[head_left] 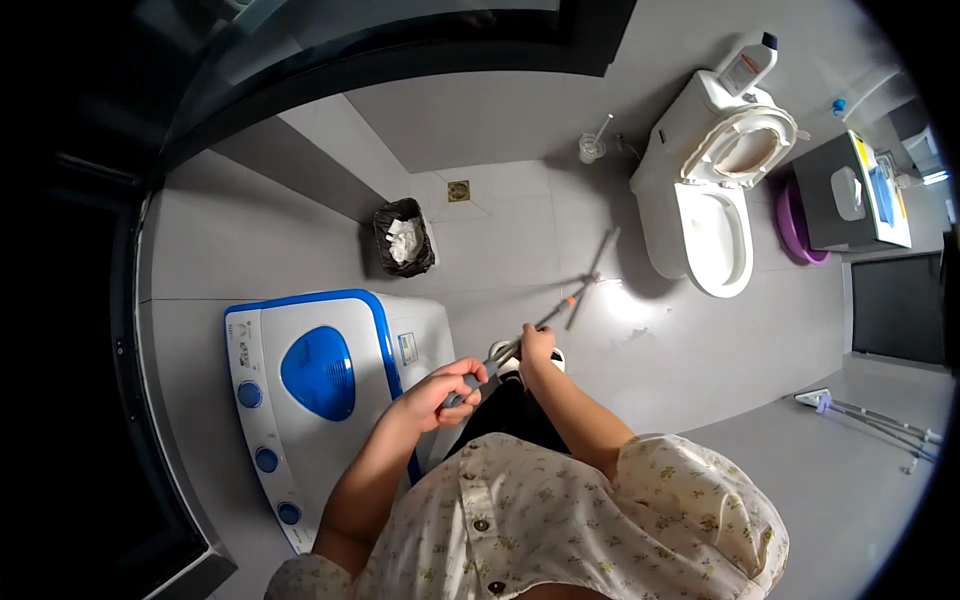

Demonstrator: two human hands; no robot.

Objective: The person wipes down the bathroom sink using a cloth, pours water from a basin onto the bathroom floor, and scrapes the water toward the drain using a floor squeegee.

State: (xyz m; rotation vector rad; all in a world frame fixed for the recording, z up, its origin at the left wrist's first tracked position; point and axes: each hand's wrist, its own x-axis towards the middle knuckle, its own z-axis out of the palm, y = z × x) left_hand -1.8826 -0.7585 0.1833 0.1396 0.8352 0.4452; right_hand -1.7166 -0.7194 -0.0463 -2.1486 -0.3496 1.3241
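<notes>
A long-handled floor squeegee (pixel 553 315) with a grey pole and an orange collar slants away from my body. Its thin grey head (pixel 607 247) lies on the tiles in front of the toilet. Round the upper end of the pole, my left hand (pixel 440 398) is closed, close to the washing machine's edge. Farther down, my right hand (pixel 537 346) grips the same pole above my shoes. Beside the squeegee head the floor (pixel 625 305) shines and has a few dark specks.
A white and blue washing machine (pixel 385 420) stands at left, a black-lined trash bin (pixel 384 222) with paper beyond it. A toilet brush (pixel 590 150) and a toilet (pixel 662 200) with its lid up are at the back. Right are a purple basin (pixel 792 222) and mops (pixel 880 420).
</notes>
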